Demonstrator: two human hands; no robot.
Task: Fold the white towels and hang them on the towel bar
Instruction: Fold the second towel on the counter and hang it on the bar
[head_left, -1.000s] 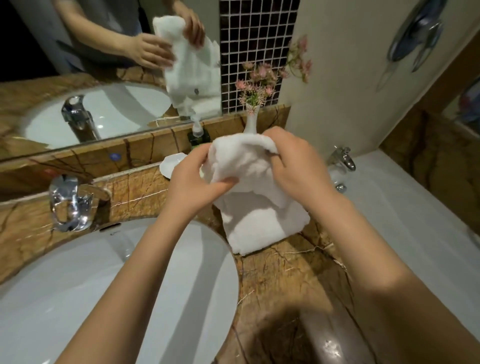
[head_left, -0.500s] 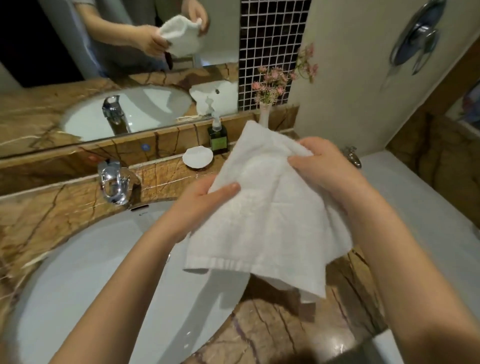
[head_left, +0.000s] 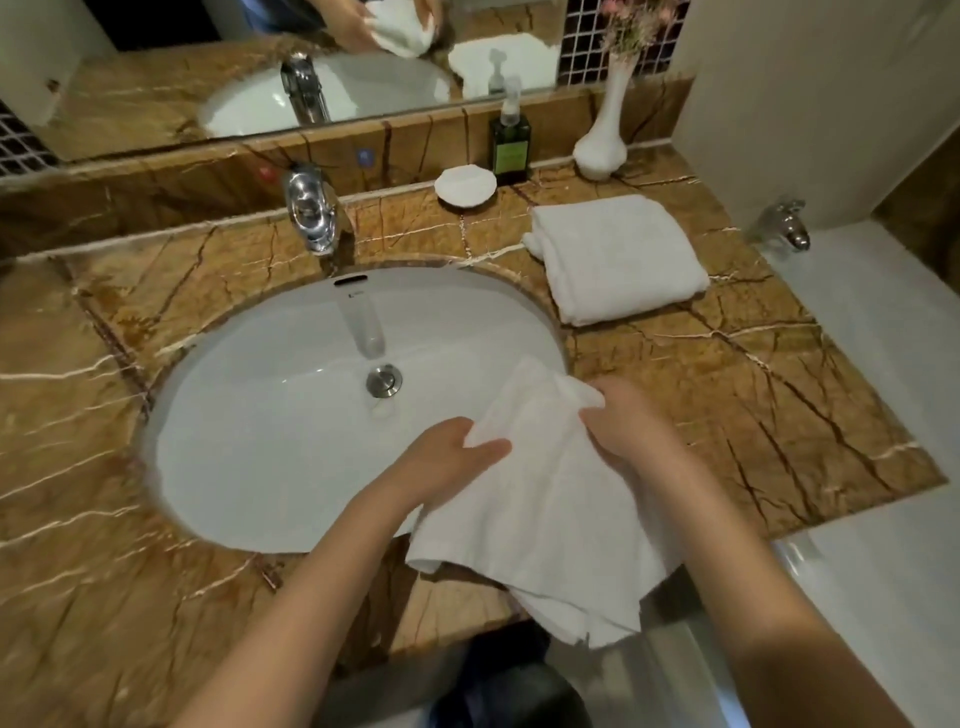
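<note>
Head view: left hand (head_left: 447, 462) and right hand (head_left: 623, 423) are both pinching the white towel (head_left: 540, 499) over the sink (head_left: 249, 415) rim.
Handling: looking soft, floppy, light; I'd be gripping corners.

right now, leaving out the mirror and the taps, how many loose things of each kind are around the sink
white towels: 2, the held towel and the folded towel
pump bottle: 1
white vase: 1
white dish: 1
total: 5
</note>
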